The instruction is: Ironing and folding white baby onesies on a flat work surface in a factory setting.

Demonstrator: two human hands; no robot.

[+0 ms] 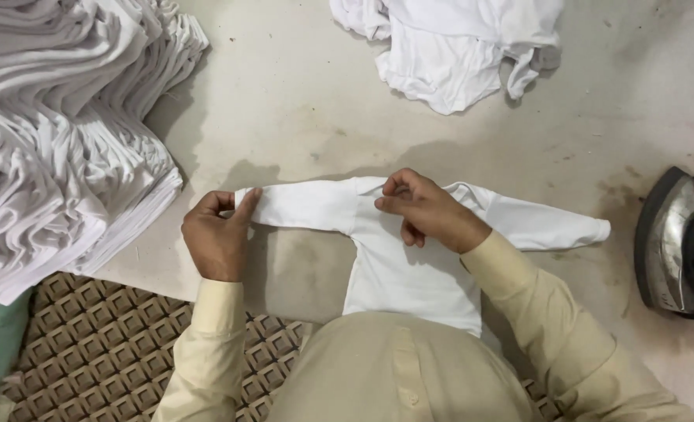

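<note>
Folding looks underway: left hand (215,238) pinches the cuff of the white shirt (409,270), right hand (429,211) pinches its collar; next, seemingly, turning the sleeve inward

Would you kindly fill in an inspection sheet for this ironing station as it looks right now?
Surface: pale padded table, stained near the iron.
Job's things: small white shirt lying flat, sleeves spread.
Clutter: stack of folded whites at left; crumpled white garments at top.
Grippers: left hand pinches the sleeve cuff; right hand pinches the collar.
Cables: nothing seen.
Surroundings: iron at right edge; brown lattice mat below.
</note>
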